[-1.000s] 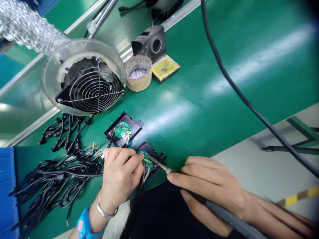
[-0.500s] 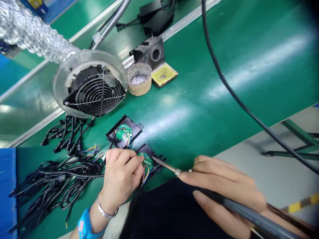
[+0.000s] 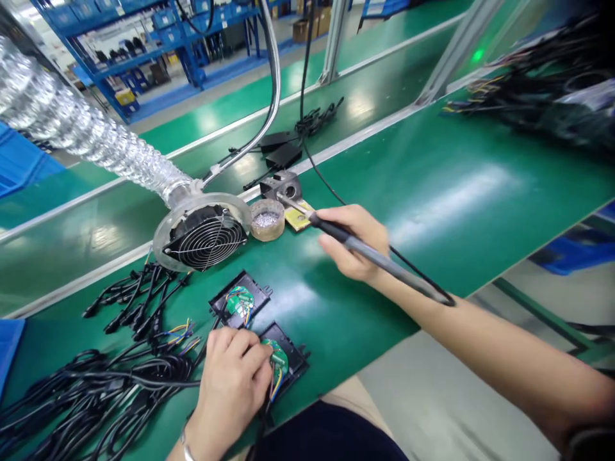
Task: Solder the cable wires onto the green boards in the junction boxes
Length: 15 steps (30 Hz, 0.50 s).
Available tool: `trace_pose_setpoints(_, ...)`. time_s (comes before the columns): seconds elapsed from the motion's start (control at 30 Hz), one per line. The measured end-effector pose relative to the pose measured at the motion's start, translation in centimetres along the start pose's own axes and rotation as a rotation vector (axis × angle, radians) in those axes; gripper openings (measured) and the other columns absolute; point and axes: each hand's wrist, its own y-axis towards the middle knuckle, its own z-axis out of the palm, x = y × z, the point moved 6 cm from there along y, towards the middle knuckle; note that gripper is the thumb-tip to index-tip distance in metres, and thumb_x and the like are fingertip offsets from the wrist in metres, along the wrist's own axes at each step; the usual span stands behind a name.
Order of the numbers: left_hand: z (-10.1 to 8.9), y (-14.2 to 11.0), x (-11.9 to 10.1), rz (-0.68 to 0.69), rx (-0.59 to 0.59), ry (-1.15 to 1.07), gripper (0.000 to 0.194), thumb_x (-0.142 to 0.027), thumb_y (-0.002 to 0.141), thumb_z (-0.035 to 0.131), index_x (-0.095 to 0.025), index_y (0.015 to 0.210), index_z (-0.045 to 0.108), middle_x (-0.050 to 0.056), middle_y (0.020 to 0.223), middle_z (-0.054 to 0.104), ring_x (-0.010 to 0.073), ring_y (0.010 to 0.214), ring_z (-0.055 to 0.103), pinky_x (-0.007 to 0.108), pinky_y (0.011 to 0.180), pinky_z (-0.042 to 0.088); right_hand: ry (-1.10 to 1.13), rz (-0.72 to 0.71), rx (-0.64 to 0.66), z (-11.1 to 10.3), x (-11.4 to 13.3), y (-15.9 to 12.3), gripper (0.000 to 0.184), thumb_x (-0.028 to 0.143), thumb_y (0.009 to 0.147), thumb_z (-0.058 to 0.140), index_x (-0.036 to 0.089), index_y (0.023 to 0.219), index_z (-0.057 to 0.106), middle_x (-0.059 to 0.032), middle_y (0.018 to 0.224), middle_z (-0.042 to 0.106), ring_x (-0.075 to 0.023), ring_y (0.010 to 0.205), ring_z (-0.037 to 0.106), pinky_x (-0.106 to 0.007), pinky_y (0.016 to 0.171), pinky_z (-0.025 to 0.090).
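My right hand (image 3: 358,243) grips a soldering iron (image 3: 384,262) like a pen, its tip reaching over the yellow sponge pad (image 3: 296,219) beside the black iron stand (image 3: 282,187). My left hand (image 3: 235,378) is closed near the table's front edge, fingertips pinching wires at a small green circuit board (image 3: 278,360) that sits in a black plastic housing (image 3: 292,358). A second black housing with a green board (image 3: 240,299) lies just behind it.
A round fume fan (image 3: 204,240) on a silver flexible duct (image 3: 81,134) stands left of a small tub of solder scraps (image 3: 267,219). Black power cords (image 3: 96,378) pile at the left. The iron's cable (image 3: 413,269) crosses the green belt. More cables lie far right.
My right hand lifted the soldering iron away from the circuit board and carried it back to the sponge by the stand. My head tilted up. The left hand stayed on the board.
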Motion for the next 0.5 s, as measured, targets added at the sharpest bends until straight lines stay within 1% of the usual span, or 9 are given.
trace_pose_setpoints(0.07, -0.1, 0.0, -0.1, 0.0, -0.009, 0.003, 0.015, -0.012, 0.087, 0.059, -0.024, 0.088, 0.069, 0.001, 0.081, 0.065, 0.0191, 0.079, 0.051, 0.036, 0.074, 0.036, -0.01, -0.004, 0.085, 1.1, -1.4, 0.3, 0.028, 0.024, 0.085, 0.063, 0.024, 0.113, 0.065, -0.0053, 0.103, 0.074, -0.0197, 0.091, 0.069, -0.034, 0.081, 0.057)
trace_pose_setpoints(0.1, -0.1, -0.1, -0.1, -0.002, -0.009, 0.004, 0.016, -0.012, 0.087, 0.059, -0.024, 0.088, 0.068, 0.002, 0.081, 0.065, 0.0191, 0.079, 0.051, 0.036, 0.073, 0.036, -0.014, -0.001, 0.118, 1.3, -2.0, 0.3, 0.026, 0.025, 0.085, 0.064, 0.024, 0.111, 0.066, -0.0043, 0.101, 0.074, -0.0191, 0.088, 0.07, -0.033, 0.079, 0.057)
trace_pose_setpoints(0.13, -0.1, -0.1, -0.1, -0.004, -0.005, 0.004, 0.016, -0.011, 0.086, 0.059, -0.024, 0.088, 0.068, 0.002, 0.082, 0.065, 0.0191, 0.079, 0.051, 0.036, 0.073, 0.036, -0.02, 0.008, 0.124, 1.2, -2.5, 0.4, 0.024, 0.025, 0.085, 0.064, 0.024, 0.108, 0.068, -0.0037, 0.098, 0.075, -0.0188, 0.085, 0.07, -0.032, 0.077, 0.057)
trace_pose_setpoints(0.17, -0.1, -0.2, 0.0, -0.004, 0.002, 0.005, 0.016, -0.011, 0.086, 0.059, -0.024, 0.088, 0.068, 0.002, 0.082, 0.064, 0.0191, 0.079, 0.051, 0.036, 0.073, 0.036, -0.032, 0.02, 0.105, 0.8, -3.0, 0.5, 0.021, 0.025, 0.085, 0.063, 0.024, 0.105, 0.068, -0.0037, 0.096, 0.075, -0.0189, 0.083, 0.069, -0.033, 0.075, 0.057)
trace_pose_setpoints(0.27, 0.1, -0.2, 0.0, 0.0, 0.016, 0.01, 0.016, -0.01, 0.086, 0.059, -0.023, 0.087, 0.068, 0.002, 0.082, 0.064, 0.0193, 0.079, 0.051, 0.037, 0.074, 0.036, -0.085, 0.083, -0.004, -0.9, -4.8, 1.5, 0.015, 0.022, 0.084, 0.061, 0.022, 0.097, 0.069, -0.0058, 0.089, 0.072, -0.0203, 0.08, 0.067, -0.035, 0.072, 0.054)
trace_pose_setpoints(0.33, 0.2, -0.1, 0.0, 0.0, 0.022, 0.018, 0.016, -0.011, 0.086, 0.059, -0.023, 0.088, 0.068, 0.002, 0.082, 0.064, 0.0194, 0.08, 0.051, 0.037, 0.073, 0.036, -0.116, 0.181, -0.041, -1.0, -6.4, 2.3, 0.013, 0.02, 0.081, 0.061, 0.02, 0.093, 0.066, -0.0048, 0.08, 0.069, -0.0184, 0.071, 0.064, -0.033, 0.067, 0.052)
trace_pose_setpoints(0.4, 0.2, 0.0, -0.1, -0.007, 0.044, 0.023, 0.015, -0.012, 0.086, 0.058, -0.023, 0.089, 0.068, 0.003, 0.083, 0.064, 0.0199, 0.081, 0.051, 0.037, 0.073, 0.036, -0.126, 0.291, -0.023, 0.2, -8.1, 3.0, 0.017, 0.02, 0.077, 0.062, 0.018, 0.093, 0.063, -0.0008, 0.07, 0.063, -0.0145, 0.059, 0.057, -0.03, 0.059, 0.049)
trace_pose_setpoints(0.43, 0.2, 0.0, -0.1, -0.011, 0.062, 0.018, 0.014, -0.013, 0.087, 0.058, -0.023, 0.09, 0.068, 0.003, 0.084, 0.065, 0.0202, 0.082, 0.052, 0.037, 0.074, 0.036, -0.125, 0.326, -0.005, 1.2, -8.8, 3.2, 0.019, 0.021, 0.075, 0.063, 0.017, 0.093, 0.061, 0.0006, 0.069, 0.062, -0.0134, 0.057, 0.055, -0.029, 0.058, 0.048)
trace_pose_setpoints(0.5, -0.2, 0.0, -0.1, -0.021, 0.104, -0.02, 0.014, -0.016, 0.088, 0.059, -0.023, 0.096, 0.068, 0.003, 0.089, 0.066, 0.0204, 0.085, 0.053, 0.037, 0.076, 0.037, -0.123, 0.356, 0.027, 3.1, -9.8, 3.5, 0.021, 0.023, 0.073, 0.066, 0.017, 0.092, 0.06, 0.0009, 0.071, 0.062, -0.0135, 0.058, 0.056, -0.029, 0.059, 0.048)
